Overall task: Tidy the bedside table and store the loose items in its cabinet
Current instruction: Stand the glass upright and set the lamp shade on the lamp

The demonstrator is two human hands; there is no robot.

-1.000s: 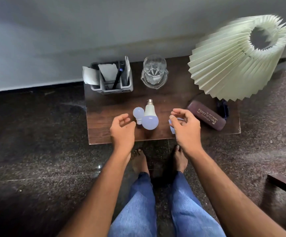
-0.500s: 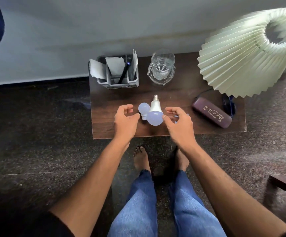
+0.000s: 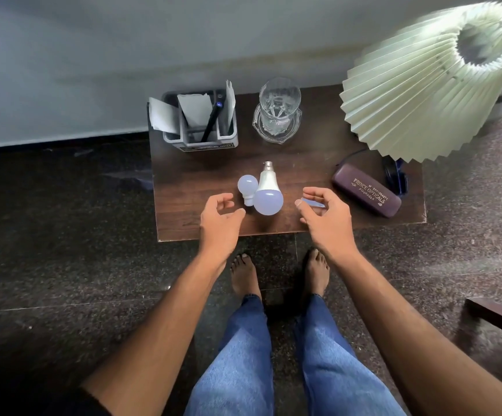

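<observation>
Nothing is looking stored yet: both bulbs (image 3: 260, 192) are lying touching on the table (image 3: 304, 163), the left hand (image 3: 221, 219) and right hand (image 3: 323, 214) hovering beside them, fingers open and empty, the glasses case (image 3: 366, 190) waiting too.

Gold lettering is seen on the lid of the maroon spectacle case (image 3: 366, 189) lying at the right of the counter (image 3: 304, 157): "PRINCE OPTICALS" is read in the large middle line. A smaller line above it and another below it are too small to be read with certainty.
</observation>
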